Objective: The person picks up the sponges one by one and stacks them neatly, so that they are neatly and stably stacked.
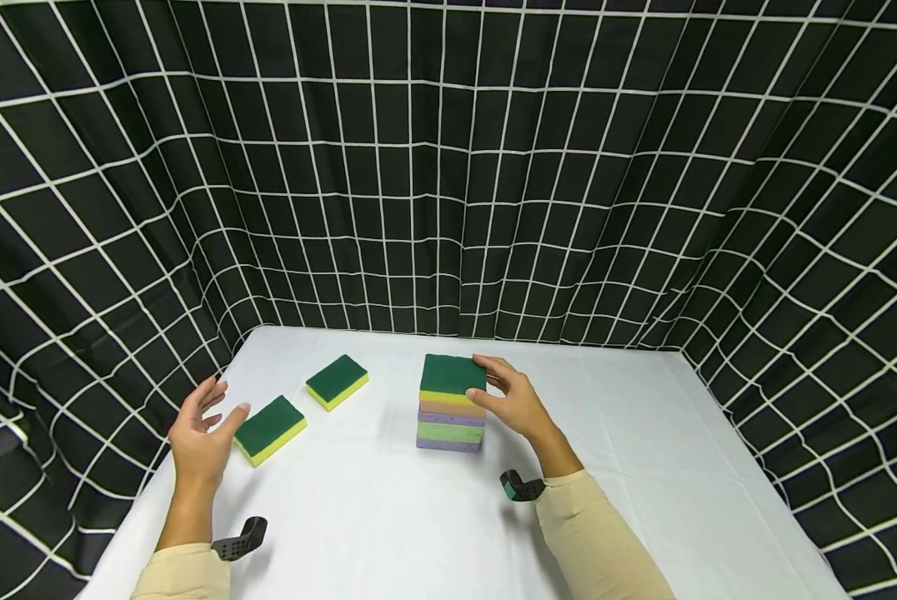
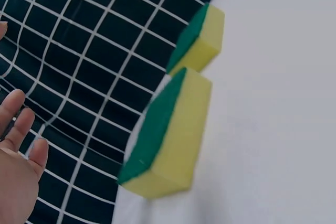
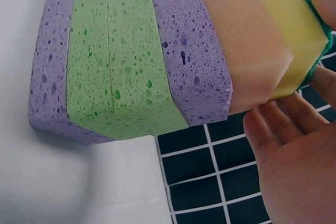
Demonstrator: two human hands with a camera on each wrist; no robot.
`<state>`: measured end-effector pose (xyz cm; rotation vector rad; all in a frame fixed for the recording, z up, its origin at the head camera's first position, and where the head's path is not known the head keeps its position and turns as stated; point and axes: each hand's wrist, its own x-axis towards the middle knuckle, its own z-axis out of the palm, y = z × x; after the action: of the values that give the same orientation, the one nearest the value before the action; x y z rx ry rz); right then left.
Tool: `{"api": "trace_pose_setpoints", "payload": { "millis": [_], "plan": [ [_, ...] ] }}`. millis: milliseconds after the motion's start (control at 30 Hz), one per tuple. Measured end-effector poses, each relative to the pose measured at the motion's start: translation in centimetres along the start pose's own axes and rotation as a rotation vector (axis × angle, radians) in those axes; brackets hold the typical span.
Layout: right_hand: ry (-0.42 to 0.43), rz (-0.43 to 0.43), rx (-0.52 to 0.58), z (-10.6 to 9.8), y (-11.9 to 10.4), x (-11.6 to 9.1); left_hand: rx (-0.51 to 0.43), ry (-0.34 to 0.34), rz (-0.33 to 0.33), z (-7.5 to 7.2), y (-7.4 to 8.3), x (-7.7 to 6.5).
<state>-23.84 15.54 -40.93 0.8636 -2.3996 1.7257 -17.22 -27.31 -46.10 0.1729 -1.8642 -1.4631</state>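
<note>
A stack of sponges stands on the white table: a purple sponge (image 3: 50,61) at the bottom, then two green sponges (image 3: 123,77), another purple sponge (image 3: 191,51), a peach sponge (image 3: 247,40) and a yellow sponge with a dark green scouring top (image 1: 452,372) uppermost. My right hand (image 1: 514,400) holds that top sponge at its right end, thumb at the front and fingers at the back. To the left lie two more yellow-and-green scouring sponges, a nearer sponge (image 1: 271,429) and a farther sponge (image 1: 337,382). Beside the nearer one, my left hand (image 1: 202,433) hovers with relaxed, spread fingers, holding nothing.
A white cloth covers the table (image 1: 373,517). Black curtains with a white grid (image 1: 433,183) enclose it at the back and both sides. Dark wrist straps (image 1: 242,540) stick out from the cuffs of both beige sleeves.
</note>
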Motion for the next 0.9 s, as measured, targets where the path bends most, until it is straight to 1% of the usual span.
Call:
{"api": "trace_pose_setpoints", "payload": {
  "millis": [67, 167, 233, 433, 533, 600, 700, 800, 900],
  "plan": [
    [-0.003, -0.005, -0.007, 0.0, 0.1, 0.0, -0.011, 0.013, -0.025, -0.1, -0.5, -0.2],
    [0.0, -0.016, -0.015, 0.0, 0.2, 0.0, -0.015, 0.007, -0.073, -0.1, -1.2, -0.5],
    [0.005, -0.02, -0.011, 0.0, 0.8, 0.1, -0.008, -0.012, -0.115, -0.1, -1.9, -0.7],
    [0.018, -0.015, -0.008, 0.2, 3.8, 0.4, 0.052, -0.084, -0.267, -0.2, -3.9, -1.7],
    [0.023, -0.028, -0.014, 0.2, 4.1, 0.4, 0.062, -0.111, -0.314, -0.3, -4.4, -2.0],
    [0.027, -0.034, -0.01, 0.2, 4.2, 0.4, 0.063, -0.119, -0.333, -0.3, -4.6, -2.1],
    [0.029, -0.041, -0.013, 0.2, 4.3, 0.4, 0.069, -0.118, -0.343, -0.3, -4.7, -2.1],
    [0.029, -0.028, -0.012, 0.2, 4.3, 0.3, 0.079, -0.114, -0.333, -0.4, -4.8, -2.1],
    [0.03, -0.006, -0.005, 0.2, 4.2, 0.3, 0.094, -0.116, -0.337, -0.4, -4.9, -2.2]
  ]
}}
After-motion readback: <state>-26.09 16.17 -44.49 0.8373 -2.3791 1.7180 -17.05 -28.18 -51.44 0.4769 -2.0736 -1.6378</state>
